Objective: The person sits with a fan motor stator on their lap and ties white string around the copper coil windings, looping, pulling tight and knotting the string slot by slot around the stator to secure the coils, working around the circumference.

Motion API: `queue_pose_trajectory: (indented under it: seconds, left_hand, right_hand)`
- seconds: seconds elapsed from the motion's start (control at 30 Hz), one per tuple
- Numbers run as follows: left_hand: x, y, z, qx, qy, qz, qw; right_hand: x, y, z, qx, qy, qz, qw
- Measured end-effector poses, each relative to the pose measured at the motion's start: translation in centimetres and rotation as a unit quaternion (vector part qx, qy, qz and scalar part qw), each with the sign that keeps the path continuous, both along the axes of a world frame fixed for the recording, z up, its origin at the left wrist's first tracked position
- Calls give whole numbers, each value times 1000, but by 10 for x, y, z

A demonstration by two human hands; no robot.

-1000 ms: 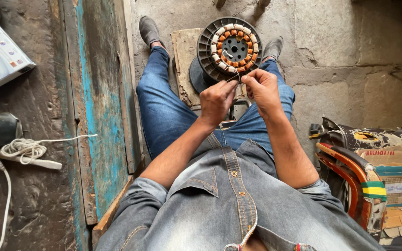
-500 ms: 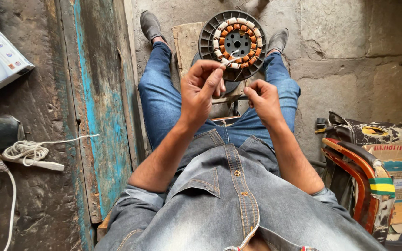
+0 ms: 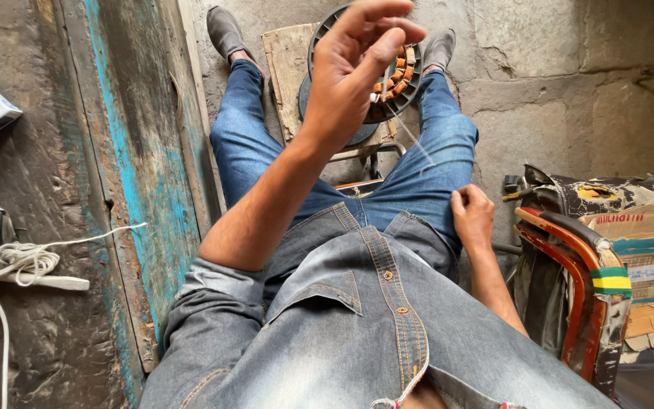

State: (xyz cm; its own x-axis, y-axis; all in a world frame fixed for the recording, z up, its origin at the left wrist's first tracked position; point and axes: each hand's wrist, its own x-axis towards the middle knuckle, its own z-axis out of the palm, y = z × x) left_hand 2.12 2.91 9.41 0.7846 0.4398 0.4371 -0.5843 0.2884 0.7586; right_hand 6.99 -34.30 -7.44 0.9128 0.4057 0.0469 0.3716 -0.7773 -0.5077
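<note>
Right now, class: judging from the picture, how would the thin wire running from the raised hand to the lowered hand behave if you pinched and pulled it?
The wire looks hair-thin, so probably very light and floppy unless kept taut. It runs straight between the left hand and right hand, suggesting tension holds its line. So fine, it may kink or snap under a sharp tug near the coiled stator.

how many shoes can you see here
2. One grey shoe is at the top, left of the round wound stator; the other grey shoe is just right of it. Neither looks hidden.
</note>
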Motion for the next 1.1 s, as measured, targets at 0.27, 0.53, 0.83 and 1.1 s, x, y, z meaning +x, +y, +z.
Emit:
queue_pose_trajectory:
  seconds: [0.27, 0.53, 0.83, 1.1]
  left_hand:
    - [25, -1, -43, -10, 84, -7, 996]
    - [15, 0, -67, 202, 240, 165, 935]
    - [2, 3, -65, 409, 190, 285, 846]
    - [-12, -10, -77, 555, 117, 279, 775]
  right_hand:
    - [-11, -60, -6, -48, -31, -91, 994]
    - [-54, -72, -12, -168, 37, -179, 969]
    - [-76, -114, -30, -216, 148, -313, 913]
    - [-28, -82, -19, -36, 19, -274, 961]
